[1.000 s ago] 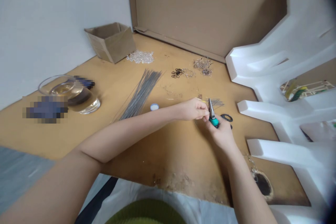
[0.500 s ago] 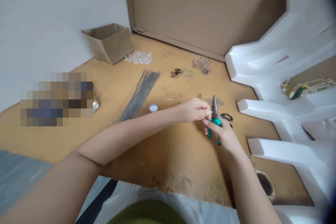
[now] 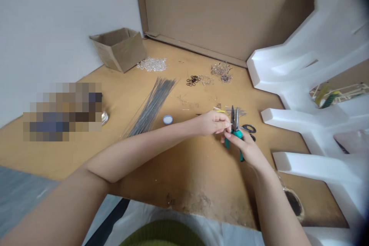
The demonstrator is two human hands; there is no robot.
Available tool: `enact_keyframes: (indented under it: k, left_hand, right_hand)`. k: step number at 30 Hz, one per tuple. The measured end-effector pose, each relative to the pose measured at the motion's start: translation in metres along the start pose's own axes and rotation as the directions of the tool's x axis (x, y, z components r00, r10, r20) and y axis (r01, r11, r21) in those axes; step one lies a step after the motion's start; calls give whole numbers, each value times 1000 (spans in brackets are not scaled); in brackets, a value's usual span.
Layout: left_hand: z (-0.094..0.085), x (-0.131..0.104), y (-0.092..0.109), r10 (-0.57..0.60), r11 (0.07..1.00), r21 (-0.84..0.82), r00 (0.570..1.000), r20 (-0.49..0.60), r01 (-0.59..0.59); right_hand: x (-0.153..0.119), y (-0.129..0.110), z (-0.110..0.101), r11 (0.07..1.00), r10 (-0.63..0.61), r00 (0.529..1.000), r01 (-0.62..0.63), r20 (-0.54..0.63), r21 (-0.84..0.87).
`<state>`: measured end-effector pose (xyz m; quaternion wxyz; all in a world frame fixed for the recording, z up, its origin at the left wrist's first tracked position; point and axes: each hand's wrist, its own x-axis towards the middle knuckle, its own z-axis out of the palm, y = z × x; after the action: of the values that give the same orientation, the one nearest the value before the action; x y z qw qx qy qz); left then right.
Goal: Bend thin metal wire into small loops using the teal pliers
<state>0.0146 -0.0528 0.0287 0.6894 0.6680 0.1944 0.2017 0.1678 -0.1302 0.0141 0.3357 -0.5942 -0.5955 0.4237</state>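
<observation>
My right hand (image 3: 243,144) is wrapped round the teal handles of long-nose pliers (image 3: 235,121), whose jaws point away from me and stand apart. Close against the pliers, my left hand (image 3: 215,123) pinches a tiny pale piece (image 3: 230,124) between thumb and finger; its kind is too small to make out. The tip of that piece lies beside the jaws. Scissors (image 3: 248,128) with black handles lie partly hidden behind my right hand. Just beyond my hands, short thin wires (image 3: 238,112) and a yellow strip (image 3: 220,111) rest on the table.
Left of my hands lie a bundle of grey wires (image 3: 154,103) and a small white round container (image 3: 167,119). Farther back are clear rings (image 3: 152,64), black rings (image 3: 193,80), metal bits (image 3: 221,70) and a cardboard box (image 3: 119,50). White foam (image 3: 285,115) borders the right side.
The pliers' jaws have gone from shut to apart, and their handles have spread. My left hand has shifted slightly left and down, showing more of the yellow strip behind it.
</observation>
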Motion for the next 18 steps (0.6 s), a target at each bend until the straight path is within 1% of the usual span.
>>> enact_keyframes:
  k: [2,4,6,8,10,14,18]
  left_hand:
    - [1,0,0,-12,998,-66,999,37,15]
    - [0,1,-1,-19,996,-86,999,50,23]
    - [-1,1,-2,-21,999,-34,999,28,22]
    - [-2,1,-3,-21,998,57,1000,-11,21]
    - [-2,0,-2,-14,991,132,999,-43,19]
    - [0,-3,5,-12,977,213,997,-82,30]
    - [2,-6,11,-18,964,262,994,-112,47]
  right_hand:
    - [-1,0,-1,995,16,999,-20,39,97]
    - [-1,0,-2,997,18,999,-21,37,73]
    - [0,0,-2,999,0,1000,0,4,-36]
    - [1,1,-1,985,-25,997,13,-69,-174]
    - [0,1,1,958,-39,988,-5,-150,-286]
    - [-2,2,4,922,-44,973,-48,-227,-384]
    - [-2,5,6,865,-80,950,-84,-300,-495]
